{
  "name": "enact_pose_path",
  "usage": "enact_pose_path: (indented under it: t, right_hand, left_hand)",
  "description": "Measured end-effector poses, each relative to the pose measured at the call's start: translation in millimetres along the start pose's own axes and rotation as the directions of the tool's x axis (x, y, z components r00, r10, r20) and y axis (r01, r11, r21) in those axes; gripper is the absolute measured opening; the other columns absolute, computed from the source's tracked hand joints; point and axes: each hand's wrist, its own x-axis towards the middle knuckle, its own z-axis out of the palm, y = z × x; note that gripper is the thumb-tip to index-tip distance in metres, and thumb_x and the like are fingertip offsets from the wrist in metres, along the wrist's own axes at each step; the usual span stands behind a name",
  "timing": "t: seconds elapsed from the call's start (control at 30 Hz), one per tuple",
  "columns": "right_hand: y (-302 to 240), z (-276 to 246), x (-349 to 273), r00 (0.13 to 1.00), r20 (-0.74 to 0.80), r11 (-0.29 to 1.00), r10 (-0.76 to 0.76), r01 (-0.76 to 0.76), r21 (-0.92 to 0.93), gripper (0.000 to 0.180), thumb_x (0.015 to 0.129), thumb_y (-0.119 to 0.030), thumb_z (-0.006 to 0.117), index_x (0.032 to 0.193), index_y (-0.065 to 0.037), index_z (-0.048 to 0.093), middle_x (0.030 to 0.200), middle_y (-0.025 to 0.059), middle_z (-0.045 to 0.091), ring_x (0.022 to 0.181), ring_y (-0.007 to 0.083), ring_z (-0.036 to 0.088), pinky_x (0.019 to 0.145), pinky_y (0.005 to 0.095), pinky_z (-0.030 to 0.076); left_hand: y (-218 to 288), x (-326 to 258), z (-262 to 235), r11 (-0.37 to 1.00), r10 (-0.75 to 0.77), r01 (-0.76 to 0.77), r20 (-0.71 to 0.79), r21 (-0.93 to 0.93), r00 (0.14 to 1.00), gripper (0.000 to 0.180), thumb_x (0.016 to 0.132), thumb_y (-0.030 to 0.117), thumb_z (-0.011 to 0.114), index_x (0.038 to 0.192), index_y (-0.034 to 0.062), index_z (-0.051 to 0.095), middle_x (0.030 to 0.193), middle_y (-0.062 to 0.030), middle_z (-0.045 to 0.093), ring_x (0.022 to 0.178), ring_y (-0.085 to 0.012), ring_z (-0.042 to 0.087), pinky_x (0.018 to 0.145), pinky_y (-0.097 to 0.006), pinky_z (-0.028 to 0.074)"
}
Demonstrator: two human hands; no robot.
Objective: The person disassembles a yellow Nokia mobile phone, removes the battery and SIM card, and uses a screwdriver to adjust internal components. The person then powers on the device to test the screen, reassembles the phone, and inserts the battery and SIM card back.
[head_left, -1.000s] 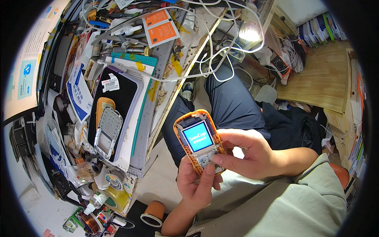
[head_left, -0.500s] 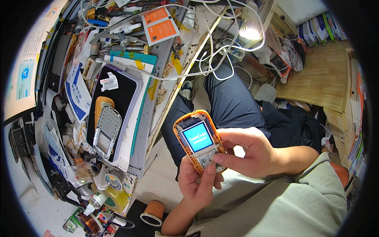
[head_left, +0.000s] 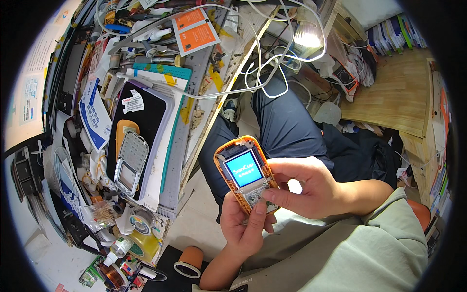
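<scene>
While the screen (head_left: 244,169) is glowing blue, left hand (head_left: 244,228) and right hand (head_left: 309,191) are holding the opened handset (head_left: 254,195) mid-frame; its likely front cover (head_left: 135,147) is lying unfitted, frame left.

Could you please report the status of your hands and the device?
Left hand holding device; right hand at its edge. Screen lit blue. Nothing covering the screen.

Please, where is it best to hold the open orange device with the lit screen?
Probably by the long edges of its orange shell, coming from the lower end and the right side. The shell frames the lit screen and keypad area, so an edge grip should leave both mostly uncovered.
</scene>
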Motion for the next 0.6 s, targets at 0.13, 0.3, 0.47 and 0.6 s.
enact_pose_path:
  t: [0.13,0.3,0.47,0.6]
  right_hand:
    - [0.1,0.4,-0.2,1.000,-0.006,1.000,0.008,-0.008,0.028,0.040,0.093,0.002,0.064,0.132,0.007,0.054,0.101,0.0083,0.070,0.080,0.0086,0.065,0.066,0.0230,0.053]
    - [1.3,-0.4,-1.6,1.000,-0.009,0.999,0.011,-0.011,0.032,0.040,0.093,0.002,0.064,0.132,0.007,0.054,0.101,0.0090,0.070,0.082,0.0095,0.065,0.072,0.0251,0.055]
    - [1.9,-1.6,-2.6,1.000,-0.013,0.999,0.001,0.000,0.032,0.041,0.093,0.002,0.064,0.132,0.007,0.054,0.101,0.0088,0.070,0.080,0.0087,0.065,0.068,0.0236,0.054]
    - [2.3,-1.7,-2.8,1.000,-0.023,1.000,-0.013,0.013,0.012,0.041,0.093,0.002,0.064,0.132,0.007,0.054,0.100,0.0082,0.070,0.078,0.0073,0.064,0.063,0.0214,0.052]
  left_hand:
    - [-0.6,0.1,0.1,1.000,0.001,-0.001,0.006,0.012,1.000,0.028,0.101,0.009,0.053,0.125,-0.0023,0.042,0.108,-0.0156,0.063,0.067,-0.0090,0.062,0.048,-0.020,0.051]
    - [-1.3,0.6,1.4,1.000,0.011,-0.011,0.008,0.007,1.000,0.029,0.101,0.010,0.053,0.125,-0.0024,0.042,0.109,-0.0158,0.063,0.068,-0.0089,0.062,0.048,-0.020,0.051]
    - [-2.0,0.3,3.3,1.000,-0.001,0.001,0.001,0.016,1.000,0.028,0.101,0.009,0.053,0.124,-0.0023,0.043,0.109,-0.0161,0.063,0.068,-0.0091,0.062,0.048,-0.020,0.051]
    - [-2.4,0.5,3.8,1.000,0.001,-0.001,0.002,0.019,1.000,0.027,0.101,0.009,0.053,0.124,-0.0024,0.043,0.110,-0.0163,0.063,0.068,-0.0092,0.062,0.048,-0.019,0.051]
